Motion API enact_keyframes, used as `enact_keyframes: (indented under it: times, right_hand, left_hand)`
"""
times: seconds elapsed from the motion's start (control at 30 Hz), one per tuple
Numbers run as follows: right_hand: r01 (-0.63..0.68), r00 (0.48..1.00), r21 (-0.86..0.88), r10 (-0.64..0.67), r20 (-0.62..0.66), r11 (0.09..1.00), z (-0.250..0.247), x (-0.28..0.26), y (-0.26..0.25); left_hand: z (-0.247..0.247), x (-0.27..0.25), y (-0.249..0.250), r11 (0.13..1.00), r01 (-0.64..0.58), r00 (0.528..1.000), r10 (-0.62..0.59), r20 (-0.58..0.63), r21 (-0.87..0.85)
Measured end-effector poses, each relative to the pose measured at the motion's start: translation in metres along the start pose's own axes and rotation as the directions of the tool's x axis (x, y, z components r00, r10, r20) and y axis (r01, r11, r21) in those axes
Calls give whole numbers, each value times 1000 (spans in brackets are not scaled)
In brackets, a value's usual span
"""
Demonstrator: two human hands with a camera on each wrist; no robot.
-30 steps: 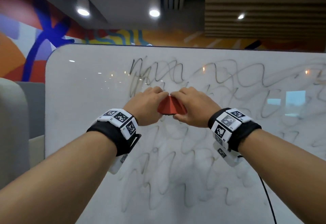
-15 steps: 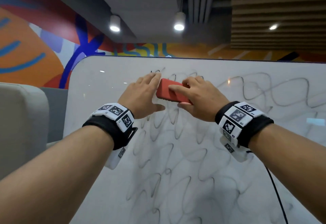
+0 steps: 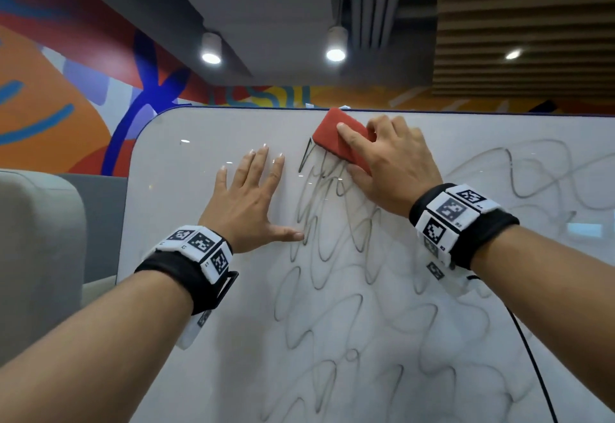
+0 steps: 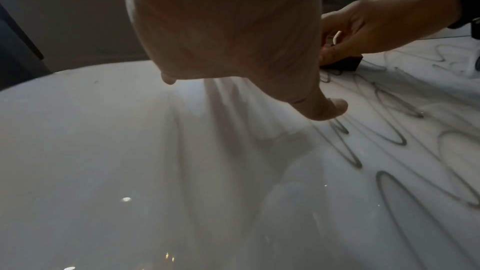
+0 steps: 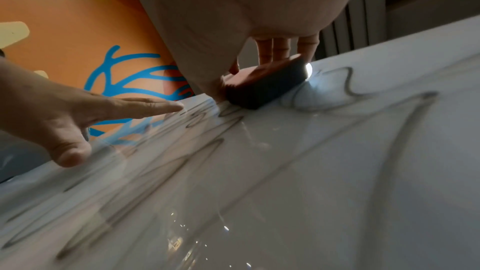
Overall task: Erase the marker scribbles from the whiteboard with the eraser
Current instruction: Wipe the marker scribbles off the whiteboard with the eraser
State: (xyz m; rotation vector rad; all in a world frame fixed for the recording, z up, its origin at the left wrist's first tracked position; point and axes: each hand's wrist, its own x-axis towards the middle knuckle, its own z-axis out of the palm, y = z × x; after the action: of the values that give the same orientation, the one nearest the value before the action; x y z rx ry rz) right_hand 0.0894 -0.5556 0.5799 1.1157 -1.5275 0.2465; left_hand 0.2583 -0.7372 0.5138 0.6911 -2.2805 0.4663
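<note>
Releasing eraser (image 3: 339,141), left hand (image 3: 248,201) flattened

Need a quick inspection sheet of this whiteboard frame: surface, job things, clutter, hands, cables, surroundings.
Surface: whiteboard, left strip bare, glossy with reflections.
Job's things: red eraser against the board near its top edge; scribbles, grey and smeared, cover the middle and right.
Clutter: nothing seen.
Hands: left hand flat on the board, fingers spread; right hand grips the eraser.
Cables: black cable runs down from the right wrist.
Surroundings: mural, ceiling lights, grey seat at left.
</note>
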Motion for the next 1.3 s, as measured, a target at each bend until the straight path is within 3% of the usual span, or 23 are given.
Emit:
enact_keyframes:
  times: [0.1, 0.3, 0.5, 0.63, 0.73, 0.8, 0.93, 1.0, 1.07, 1.17, 1.3]
  right_hand:
    - [17, 1000, 48, -17, -9, 999, 6, -7, -20]
    - [253, 967, 22, -253, 14, 967, 11, -23, -21]
    - [37, 998, 41, -34, -55, 998, 0, 13, -14]
    - [180, 984, 26, -180, 8, 983, 15, -6, -43]
    - [275, 961, 6, -275, 18, 961, 15, -10, -37]
    - [235, 972, -14, -235, -3, 972, 10, -1, -23]
    - [16, 995, 50, -11, -103, 999, 5, 7, -11]
    - [62, 995, 34, -59, -80, 998, 13, -8, -23]
    - [198, 979, 18, -197, -41, 980, 20, -26, -32]
    - [309, 951, -26, -308, 19, 951, 14, -24, -21]
    - [129, 991, -18, -130, -41, 991, -2, 6, -1]
  left_hand:
    - [7, 0, -5, 999, -34, 999, 34, -18, -5]
    - [13, -2, -16, 997, -68, 997, 69, -37, 25]
    - [17, -4, -21, 996, -86, 995, 87, -41, 18]
    - [18, -5, -20, 996, -85, 994, 86, -64, 18]
    - [19, -6, -20, 997, -79, 994, 81, -68, 27]
    - [19, -6, -21, 996, -79, 994, 81, -73, 31]
    - [20, -7, -20, 996, -82, 995, 83, -61, 28]
    - [20, -7, -20, 996, -83, 994, 84, -73, 21]
    - [21, -6, -20, 997, -78, 994, 80, -79, 25]
    - [22, -6, -21, 997, -76, 994, 78, -79, 33]
    - [23, -6, -21, 997, -75, 994, 77, -74, 31]
